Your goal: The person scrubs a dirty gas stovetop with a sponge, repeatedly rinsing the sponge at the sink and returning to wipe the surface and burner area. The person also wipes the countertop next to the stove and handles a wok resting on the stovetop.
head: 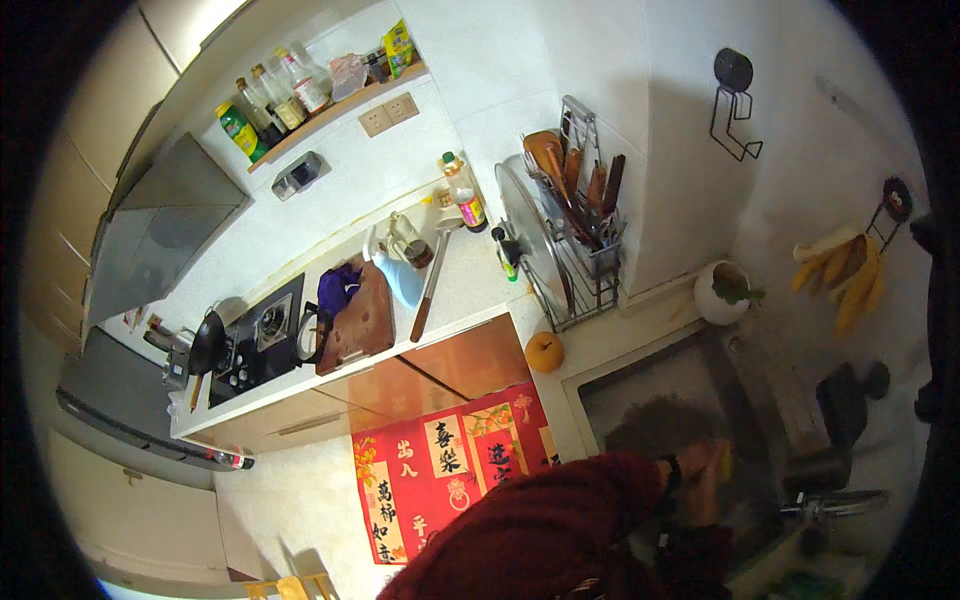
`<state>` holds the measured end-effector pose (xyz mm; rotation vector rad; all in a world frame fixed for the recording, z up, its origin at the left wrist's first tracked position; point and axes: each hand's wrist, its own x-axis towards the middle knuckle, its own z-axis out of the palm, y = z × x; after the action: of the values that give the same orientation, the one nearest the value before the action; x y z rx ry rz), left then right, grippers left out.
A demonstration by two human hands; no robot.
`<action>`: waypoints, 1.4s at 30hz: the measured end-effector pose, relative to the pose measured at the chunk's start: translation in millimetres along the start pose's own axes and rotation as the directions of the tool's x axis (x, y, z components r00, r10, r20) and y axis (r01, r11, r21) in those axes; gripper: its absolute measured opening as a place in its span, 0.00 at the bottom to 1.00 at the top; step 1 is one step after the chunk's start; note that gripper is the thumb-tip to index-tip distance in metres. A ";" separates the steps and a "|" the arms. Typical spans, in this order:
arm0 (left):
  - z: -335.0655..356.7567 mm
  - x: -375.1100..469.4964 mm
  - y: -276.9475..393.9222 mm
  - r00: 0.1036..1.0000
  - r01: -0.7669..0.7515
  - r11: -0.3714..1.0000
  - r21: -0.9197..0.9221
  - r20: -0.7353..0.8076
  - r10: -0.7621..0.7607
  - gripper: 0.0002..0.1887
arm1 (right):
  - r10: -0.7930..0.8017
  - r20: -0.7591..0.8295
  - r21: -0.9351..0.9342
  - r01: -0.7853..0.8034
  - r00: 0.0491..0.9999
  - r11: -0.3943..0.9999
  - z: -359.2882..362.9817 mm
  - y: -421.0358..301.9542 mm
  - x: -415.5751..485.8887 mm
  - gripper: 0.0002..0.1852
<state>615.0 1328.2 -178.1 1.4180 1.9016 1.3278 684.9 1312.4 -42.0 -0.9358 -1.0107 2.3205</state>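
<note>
Both of my hands reach over the dark sink basin at the right, in deep shade. My left hand, with a black band at the wrist and a maroon sleeve, is close against my right hand. A small yellow item shows beside the fingers; its kind and which hand touches it are unclear. Shadow and blur hide the fingers. A metal faucet juts in from the right side of the sink. A round yellow-brown fruit rests by the sink's corner.
A wire rack holds utensils and a pan lid. On the counter lie a ladle, a blue spray bottle and a cutting board. Beyond is a gas stove. A white pot with leaves stands behind the sink; yellow gloves hang right.
</note>
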 end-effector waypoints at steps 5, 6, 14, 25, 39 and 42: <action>-3.1 21.9 23.2 0.959 0.237 0.947 -0.216 0.206 -0.193 0.19 | -0.061 0.000 0.009 0.061 0.998 0.998 22.8 -21.6 -12.9 0.18; -1.5 23.3 24.8 0.931 0.326 0.897 -0.299 0.265 -0.250 0.20 | -0.073 0.003 0.016 0.073 0.997 0.997 26.1 -25.4 -14.4 0.18; -67.6 18.2 91.8 0.845 0.509 0.690 -0.515 0.453 -0.285 0.22 | -0.080 -0.147 0.022 0.084 0.986 0.996 -24.9 -19.2 11.5 0.15; -283.5 -37.2 90.7 0.929 0.098 0.991 -0.093 0.366 -0.057 0.14 | -0.359 0.219 -0.496 0.420 0.907 0.760 -9.0 -56.7 -66.0 0.24; -807.8 -538.5 -74.9 0.413 0.579 0.796 -0.177 -0.778 -0.473 0.15 | -0.071 0.548 -0.438 0.358 0.833 0.824 515.7 111.3 -54.6 0.26; -858.5 -627.6 -46.6 0.247 0.633 0.748 -0.197 -0.865 -0.437 0.17 | 0.278 0.703 -0.517 0.202 0.654 0.832 677.1 184.9 -68.6 0.22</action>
<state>172.8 386.6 47.3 -0.1871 2.8404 1.6340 215.6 838.0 186.3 -0.0497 -2.1221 2.5244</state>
